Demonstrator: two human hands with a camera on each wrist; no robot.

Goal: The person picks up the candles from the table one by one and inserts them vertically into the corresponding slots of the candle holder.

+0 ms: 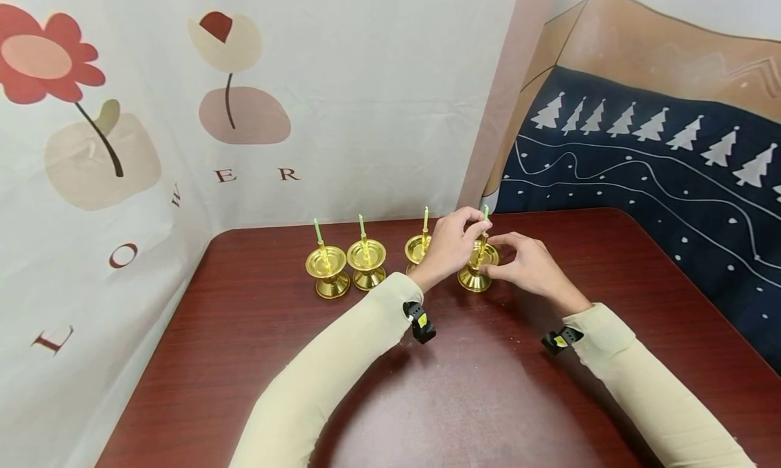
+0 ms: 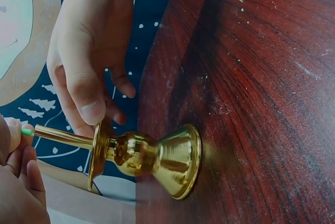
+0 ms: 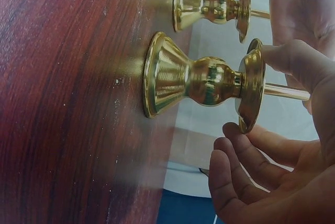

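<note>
Rightmost in the head view stands a gold candle holder (image 1: 474, 279), upright on the table, with a thin tube rising from its dish. My left hand (image 1: 449, 241) pinches a slim green candle (image 1: 486, 211) at the top of that tube. In the left wrist view the lower end of the candle (image 2: 27, 131) shows at the tube's mouth, the rest covered by fingers. My right hand (image 1: 531, 261) holds the dish rim between thumb and fingers, as the right wrist view shows on the holder (image 3: 170, 75).
Three more gold holders bear upright green candles to the left: the far-left holder (image 1: 332, 286), one close beside it (image 1: 369, 278), and a third (image 1: 415, 249) partly hidden by my left hand. Behind the dark red table (image 1: 244, 346) hang a white printed cloth (image 1: 366, 115) and a navy one (image 1: 610, 163).
</note>
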